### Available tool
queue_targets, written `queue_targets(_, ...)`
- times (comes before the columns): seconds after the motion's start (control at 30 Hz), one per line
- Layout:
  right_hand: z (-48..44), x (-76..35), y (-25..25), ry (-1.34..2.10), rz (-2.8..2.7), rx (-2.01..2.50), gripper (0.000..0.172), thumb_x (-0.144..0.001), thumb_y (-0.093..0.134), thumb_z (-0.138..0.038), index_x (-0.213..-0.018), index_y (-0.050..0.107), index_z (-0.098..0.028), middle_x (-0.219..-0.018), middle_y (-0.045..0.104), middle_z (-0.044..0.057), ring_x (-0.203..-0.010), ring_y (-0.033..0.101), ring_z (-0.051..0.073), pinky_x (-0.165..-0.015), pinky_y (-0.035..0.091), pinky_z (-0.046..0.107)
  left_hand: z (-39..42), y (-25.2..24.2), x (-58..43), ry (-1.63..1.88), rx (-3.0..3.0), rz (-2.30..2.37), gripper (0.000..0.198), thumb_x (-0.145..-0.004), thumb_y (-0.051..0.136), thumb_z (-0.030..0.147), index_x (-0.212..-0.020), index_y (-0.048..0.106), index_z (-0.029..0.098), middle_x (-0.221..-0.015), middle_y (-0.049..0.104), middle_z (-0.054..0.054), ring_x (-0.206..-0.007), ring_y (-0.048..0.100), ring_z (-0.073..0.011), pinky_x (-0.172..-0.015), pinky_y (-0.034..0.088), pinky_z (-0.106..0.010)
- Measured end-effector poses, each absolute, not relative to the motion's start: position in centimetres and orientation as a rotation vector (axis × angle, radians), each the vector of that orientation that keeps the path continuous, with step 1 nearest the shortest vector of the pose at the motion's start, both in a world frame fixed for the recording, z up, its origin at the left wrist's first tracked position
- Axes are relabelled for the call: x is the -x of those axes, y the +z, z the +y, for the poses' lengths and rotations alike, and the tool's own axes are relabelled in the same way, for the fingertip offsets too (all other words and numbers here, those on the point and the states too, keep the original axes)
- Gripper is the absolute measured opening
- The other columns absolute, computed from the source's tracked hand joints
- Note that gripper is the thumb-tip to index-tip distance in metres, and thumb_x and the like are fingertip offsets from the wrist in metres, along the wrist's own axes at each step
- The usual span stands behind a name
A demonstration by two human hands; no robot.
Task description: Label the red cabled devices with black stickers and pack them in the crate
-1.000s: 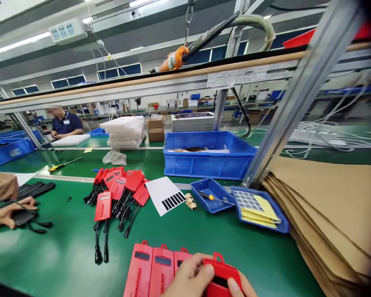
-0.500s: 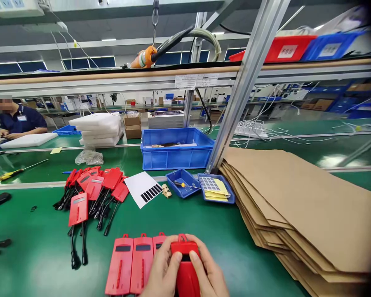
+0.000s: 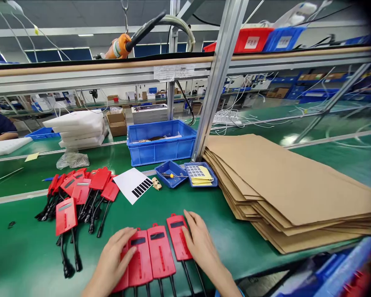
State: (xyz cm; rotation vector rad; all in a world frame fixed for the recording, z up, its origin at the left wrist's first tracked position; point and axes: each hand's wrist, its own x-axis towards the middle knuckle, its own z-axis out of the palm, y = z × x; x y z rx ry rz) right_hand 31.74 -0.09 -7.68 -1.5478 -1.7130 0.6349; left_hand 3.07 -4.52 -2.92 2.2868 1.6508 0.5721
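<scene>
A row of flat red devices with dark windows lies at the table's front, black leads running toward me. My left hand (image 3: 116, 251) rests over the left end, fingers spread, thumb on a red device (image 3: 140, 264); it partly hides the leftmost one. Beside that lies another red device (image 3: 161, 253). The rightmost red device (image 3: 177, 237) sits slightly apart and tilted. My right hand (image 3: 202, 243) is at its right edge, thumb on its face and fingers stretched out. Further left is a heap of similar red devices (image 3: 80, 187) with black leads.
Behind are a white sheet with black bars (image 3: 131, 183), a small blue tray (image 3: 171, 181), a blue tray with yellow sheets (image 3: 216, 181) and a large blue bin (image 3: 160, 150). Cardboard sheets (image 3: 284, 177) are stacked right, beside a metal post (image 3: 216, 82). A person's arm shows far left.
The red device that both hands held now lies at the row's right end. My hands have separated, the left one moving over the row's left end. The view has shifted right.
</scene>
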Motion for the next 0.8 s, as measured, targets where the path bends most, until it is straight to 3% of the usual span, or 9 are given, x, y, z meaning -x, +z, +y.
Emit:
queue_targets(0.17,-3.4,-28.9,-5.3,0.477,-2.108,1.175,0.034,-0.093,0.041,-0.016,-0.122,0.059,-0.02,-0.119,0.063,0.009,-0.11,0.059,0.019,-0.095,0.054,0.033,-6.7,-5.2,-2.8,0.608,-2.69,1.639,0.047,-0.089,0.058,0.049,-0.128,0.058,0.022,-0.117,0.064,-0.011,-0.106,0.063,-0.0236,-0.084,0.06,-0.034)
queue_targets(0.37,-4.3,-26.0,-7.1,0.172,-2.296,1.167,0.044,-0.083,0.067,-0.034,-0.123,0.058,-0.018,-0.11,0.068,0.004,-0.099,0.061,0.023,-0.095,0.052,0.04,-7.0,-6.6,-4.3,0.63,-3.13,1.568,0.063,-0.087,0.052,0.063,-0.126,0.06,0.015,-0.112,0.064,-0.012,-0.096,0.058,-0.0257,-0.084,0.051,-0.04)
queue_targets(0.53,-3.8,-24.8,-7.7,-0.083,-2.401,1.152,0.041,-0.07,0.08,-0.04,-0.1,0.066,-0.015,-0.09,0.067,0.004,-0.084,0.059,0.024,-0.085,0.053,0.041,-6.5,-5.4,-5.4,0.674,-3.22,1.532,0.069,-0.076,0.061,0.069,-0.113,0.066,0.011,-0.101,0.067,-0.011,-0.089,0.054,-0.0269,-0.084,0.043,-0.042)
queue_targets(0.67,-3.1,-26.2,-6.0,0.182,-2.434,1.157,0.035,-0.078,0.074,-0.029,-0.11,0.064,-0.021,-0.096,0.066,0.002,-0.087,0.059,0.022,-0.083,0.053,0.038,-6.5,-5.0,-5.3,0.519,-3.028,1.582,0.067,-0.077,0.068,0.06,-0.129,0.058,0.019,-0.107,0.064,-0.009,-0.09,0.056,-0.0252,-0.082,0.051,-0.042)
queue_targets(0.8,-2.6,-27.6,-4.4,0.506,-2.457,1.187,0.029,-0.089,0.056,-0.018,-0.117,0.061,-0.026,-0.106,0.064,0.002,-0.096,0.058,0.02,-0.091,0.051,0.039,-6.5,-4.4,-4.7,0.402,-2.767,1.598,0.07,-0.078,0.071,0.054,-0.137,0.049,0.024,-0.114,0.061,-0.01,-0.101,0.059,-0.0268,-0.091,0.054,-0.05)
